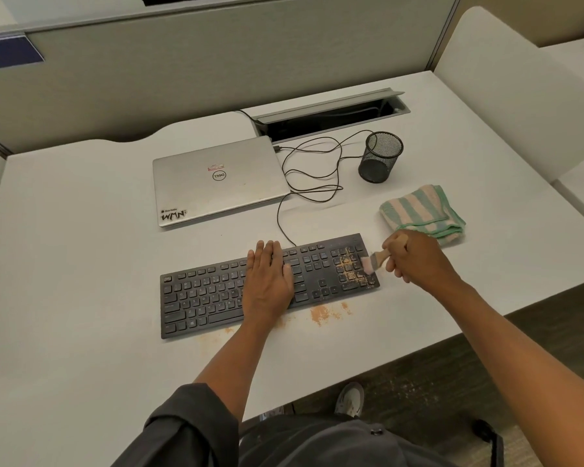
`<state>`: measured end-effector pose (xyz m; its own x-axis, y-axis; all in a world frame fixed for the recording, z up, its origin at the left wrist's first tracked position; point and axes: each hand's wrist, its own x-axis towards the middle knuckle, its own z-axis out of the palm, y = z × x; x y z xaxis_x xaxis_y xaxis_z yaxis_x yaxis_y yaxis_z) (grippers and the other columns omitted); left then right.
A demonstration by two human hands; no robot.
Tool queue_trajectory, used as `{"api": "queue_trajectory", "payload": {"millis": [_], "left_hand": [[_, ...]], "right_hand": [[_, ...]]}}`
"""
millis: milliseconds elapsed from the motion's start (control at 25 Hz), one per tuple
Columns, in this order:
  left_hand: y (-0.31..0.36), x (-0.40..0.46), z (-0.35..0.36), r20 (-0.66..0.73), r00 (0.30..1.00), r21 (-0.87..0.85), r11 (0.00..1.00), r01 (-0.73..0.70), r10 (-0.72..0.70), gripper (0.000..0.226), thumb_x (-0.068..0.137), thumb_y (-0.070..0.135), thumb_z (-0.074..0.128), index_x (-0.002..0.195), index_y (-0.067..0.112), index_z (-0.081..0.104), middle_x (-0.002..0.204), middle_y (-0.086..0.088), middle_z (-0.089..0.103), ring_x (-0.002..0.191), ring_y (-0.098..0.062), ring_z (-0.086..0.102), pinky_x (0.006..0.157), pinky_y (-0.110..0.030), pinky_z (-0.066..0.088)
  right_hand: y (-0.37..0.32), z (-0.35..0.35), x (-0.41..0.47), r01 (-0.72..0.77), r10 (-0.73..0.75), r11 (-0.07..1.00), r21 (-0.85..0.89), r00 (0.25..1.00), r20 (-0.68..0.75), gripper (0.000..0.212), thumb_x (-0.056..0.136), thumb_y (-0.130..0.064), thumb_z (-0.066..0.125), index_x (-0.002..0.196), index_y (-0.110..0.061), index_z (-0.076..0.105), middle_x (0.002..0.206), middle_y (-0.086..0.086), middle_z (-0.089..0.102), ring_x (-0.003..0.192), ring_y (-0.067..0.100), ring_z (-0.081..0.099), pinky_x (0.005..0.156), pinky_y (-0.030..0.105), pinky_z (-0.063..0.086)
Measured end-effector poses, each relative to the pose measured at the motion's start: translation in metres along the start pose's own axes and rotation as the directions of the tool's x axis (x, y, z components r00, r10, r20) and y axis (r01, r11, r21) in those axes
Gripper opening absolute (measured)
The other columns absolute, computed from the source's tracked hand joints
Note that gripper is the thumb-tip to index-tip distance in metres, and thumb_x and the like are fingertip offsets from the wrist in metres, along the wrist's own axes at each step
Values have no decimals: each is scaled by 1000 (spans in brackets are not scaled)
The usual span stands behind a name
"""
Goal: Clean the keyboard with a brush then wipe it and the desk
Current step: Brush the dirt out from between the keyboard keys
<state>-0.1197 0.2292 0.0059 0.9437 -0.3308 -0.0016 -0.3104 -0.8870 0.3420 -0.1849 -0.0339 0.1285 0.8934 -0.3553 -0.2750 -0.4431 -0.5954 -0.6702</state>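
The right hand (410, 259) grips a small wooden-handled brush (373, 261) over the black keyboard's (216, 294) crumb-strewn number pad; the left hand (267, 278) presses flat, fingers straight. A hard flick could scatter orange powder (321, 313) across the white desk (81, 264) (or floor).

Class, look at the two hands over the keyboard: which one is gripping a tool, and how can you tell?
The right hand: its fingers curl round the brush handle, while the left hand lies flat on the keyboard.

Black keyboard (216, 294), orange dust (319, 313), green-striped cloth (418, 210).
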Motion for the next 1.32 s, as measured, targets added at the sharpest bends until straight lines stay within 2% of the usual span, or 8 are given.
{"api": "queue_trajectory", "payload": {"millis": [160,320,480,640,800,1040,1160,1320], "left_hand": [[0,1,0,-5,1000,8,1000,-5,5,68,101,39,15,158,4,26,164,-14,29,155,-28,15,127,-39,-2],[-1,1,1,-4,1000,10,1000,1,-1,70,100,40,13,158,4,26,163,-14,29,155,-28,15,127,-39,-2],[-1,1,1,-3,1000,12,1000,0,0,72,99,42,9,159,5,24,164,-14,28,155,-27,14,127,-39,-2],[0,2,1,0,1000,12,1000,0,0,74,98,43,7,159,5,23,165,-13,27,156,-27,13,127,-38,-4],[-1,2,2,5,1000,10,1000,2,-2,74,97,43,8,159,5,23,165,-13,27,156,-26,12,126,-36,-7],[0,2,-1,18,1000,6,1000,4,-5,74,96,42,7,160,6,22,165,-12,25,156,-26,10,126,-37,-7],[1,3,-1,24,1000,7,1000,9,-9,73,97,41,8,160,6,21,166,-12,24,156,-26,9,126,-36,-8],[0,2,-1,20,1000,7,1000,7,-7,68,100,38,15,159,5,23,165,-13,26,156,-27,12,127,-38,-6]], "right_hand": [[14,-5,-15,-43,42,996,-79,999,-13,25,99,-20,46,84,-14,65,64,3,70,55,17,63,53,29,50],[10,3,-18,29,-32,998,-48,997,-64,25,101,-23,46,86,-18,65,67,-1,69,61,17,65,61,33,54],[12,9,-25,24,-9,969,-247,998,60,23,99,-16,50,88,-10,69,75,0,69,71,20,65,73,39,57],[-5,0,-12,56,-57,993,-104,998,-11,23,100,-22,49,88,-16,68,68,-3,69,64,13,64,65,35,55],[-32,10,24,128,-137,978,-162,990,-42,20,99,-22,46,94,-12,63,78,5,71,74,22,65,71,36,53],[-39,20,37,234,-177,894,-382,968,180,18,100,-22,44,93,-13,58,83,9,66,78,26,60,64,33,41],[-44,9,28,270,-146,848,-456,946,288,24,100,-22,45,95,-8,63,88,10,68,80,24,62,65,33,44],[-56,7,48,203,-169,919,-337,977,129,19,97,-18,47,91,-8,62,81,10,71,75,27,65,66,38,51]]}}
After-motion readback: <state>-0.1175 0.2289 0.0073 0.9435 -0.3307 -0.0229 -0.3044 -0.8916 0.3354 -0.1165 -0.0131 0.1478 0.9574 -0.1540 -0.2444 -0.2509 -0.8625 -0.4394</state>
